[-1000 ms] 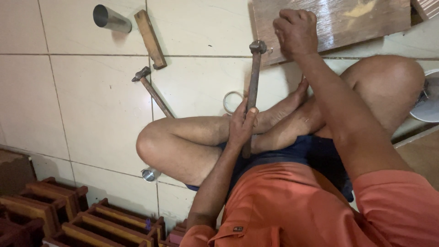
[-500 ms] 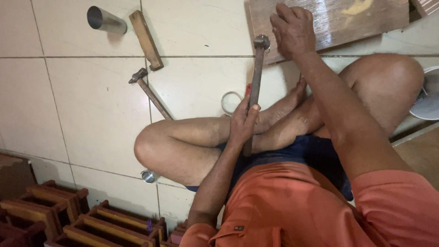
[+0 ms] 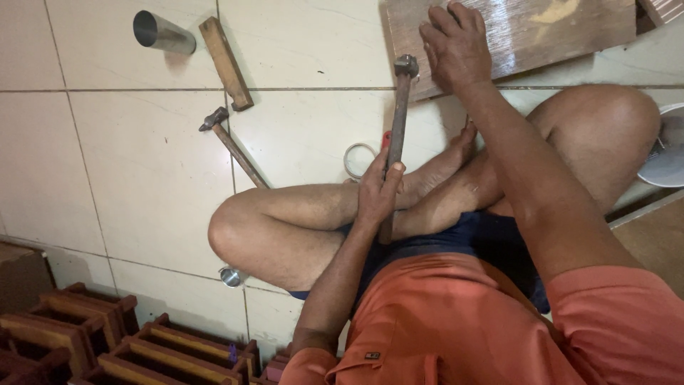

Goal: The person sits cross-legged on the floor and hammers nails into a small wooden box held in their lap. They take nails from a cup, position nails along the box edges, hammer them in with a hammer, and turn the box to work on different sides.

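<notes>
A person sits cross-legged on the tiled floor [image 3: 142, 171]. The left hand [image 3: 377, 191] is wrapped tight around the handle of a hammer [image 3: 396, 135]. The hammer points up toward 12 o'clock, and its metal head hangs just beside the near edge of a wooden board [image 3: 541, 32]. The right hand [image 3: 456, 46] lies on the board with its fingers bent and a little spread; I cannot tell if it pinches anything small.

A roll of tape [image 3: 358, 160] lies on the floor at 10 o'clock from the left hand. A second hammer [image 3: 231, 146] lies farther off at 9 o'clock. A wooden block [image 3: 226, 63] and a metal tube [image 3: 164, 33] lie at 11 o'clock. Small wooden boxes [image 3: 107, 335] sit at 7 o'clock.
</notes>
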`<state>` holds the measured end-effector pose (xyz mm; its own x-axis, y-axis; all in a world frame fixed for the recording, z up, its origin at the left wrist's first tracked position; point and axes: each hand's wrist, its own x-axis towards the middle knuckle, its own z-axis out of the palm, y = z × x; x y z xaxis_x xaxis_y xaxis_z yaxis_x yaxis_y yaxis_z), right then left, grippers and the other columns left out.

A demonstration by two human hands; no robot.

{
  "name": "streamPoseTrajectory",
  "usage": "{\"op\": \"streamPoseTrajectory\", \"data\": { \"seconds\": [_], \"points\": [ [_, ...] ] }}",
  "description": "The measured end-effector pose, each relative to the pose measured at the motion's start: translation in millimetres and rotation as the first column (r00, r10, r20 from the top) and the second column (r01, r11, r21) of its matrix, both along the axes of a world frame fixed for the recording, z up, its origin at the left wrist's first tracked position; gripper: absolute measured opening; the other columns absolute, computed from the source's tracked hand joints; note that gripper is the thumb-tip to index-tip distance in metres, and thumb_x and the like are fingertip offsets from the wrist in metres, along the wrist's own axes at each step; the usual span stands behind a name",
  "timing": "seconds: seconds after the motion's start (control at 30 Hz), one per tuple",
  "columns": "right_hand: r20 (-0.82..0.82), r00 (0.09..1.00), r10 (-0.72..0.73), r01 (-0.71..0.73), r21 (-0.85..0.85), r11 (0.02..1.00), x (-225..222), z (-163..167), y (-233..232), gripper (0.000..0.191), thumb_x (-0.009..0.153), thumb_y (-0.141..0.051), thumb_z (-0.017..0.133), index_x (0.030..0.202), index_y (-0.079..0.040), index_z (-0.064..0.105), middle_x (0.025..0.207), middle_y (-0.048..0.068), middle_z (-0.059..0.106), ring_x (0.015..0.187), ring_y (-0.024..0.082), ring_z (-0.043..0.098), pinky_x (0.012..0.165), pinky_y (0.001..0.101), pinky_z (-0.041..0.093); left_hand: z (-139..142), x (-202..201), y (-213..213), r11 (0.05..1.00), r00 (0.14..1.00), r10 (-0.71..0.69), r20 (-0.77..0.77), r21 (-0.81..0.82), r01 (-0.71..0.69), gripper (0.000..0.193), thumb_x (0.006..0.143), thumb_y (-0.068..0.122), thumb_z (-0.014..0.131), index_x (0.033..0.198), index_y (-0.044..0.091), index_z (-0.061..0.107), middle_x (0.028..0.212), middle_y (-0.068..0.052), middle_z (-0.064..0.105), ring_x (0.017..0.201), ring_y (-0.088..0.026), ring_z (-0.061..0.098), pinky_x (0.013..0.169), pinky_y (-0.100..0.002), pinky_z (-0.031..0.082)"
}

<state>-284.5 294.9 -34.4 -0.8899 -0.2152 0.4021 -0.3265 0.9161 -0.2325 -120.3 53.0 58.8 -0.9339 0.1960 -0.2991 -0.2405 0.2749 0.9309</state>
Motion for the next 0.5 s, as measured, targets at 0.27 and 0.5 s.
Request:
{"op": "streamPoseTrajectory", "data": {
  "seconds": [0.27, 0.5],
  "points": [
    [0.007, 1.000, -0.008, 0.008, -0.014, 1.000, 1.1, -4.4, 0.1, 0.026, 0.100, -0.009, 0.073, 0.126, -0.010, 0.071, 0.143, 0.005, 0.055, 0.146, 0.031, 0.041, 0.123, 0.0480, 0.031, -6.5, 1.8, -2.1, 1.000, 1.000, -0.019, -0.007, -0.013, 0.019, 0.048, 0.105, 0.029, 0.056, 0.141, -0.004, 0.055, 0.088, -0.007, 0.065, 0.071, -0.011, 0.062, 0.063, -0.029, 0.052],
    [0.010, 1.000, -0.022, 0.022, 0.009, 1.000, 1.2, -8.2, -1.6, 0.025, 0.101, -0.011, 0.072, 0.126, -0.011, 0.071, 0.144, 0.004, 0.055, 0.146, 0.030, 0.040, 0.125, 0.0465, 0.029, -4.0, 1.6, -1.5, 0.999, 0.999, -0.021, -0.041, 0.026, 0.022, 0.047, 0.106, 0.029, 0.055, 0.140, -0.004, 0.055, 0.086, -0.006, 0.063, 0.070, -0.011, 0.061, 0.063, -0.029, 0.051]
  ]
}}
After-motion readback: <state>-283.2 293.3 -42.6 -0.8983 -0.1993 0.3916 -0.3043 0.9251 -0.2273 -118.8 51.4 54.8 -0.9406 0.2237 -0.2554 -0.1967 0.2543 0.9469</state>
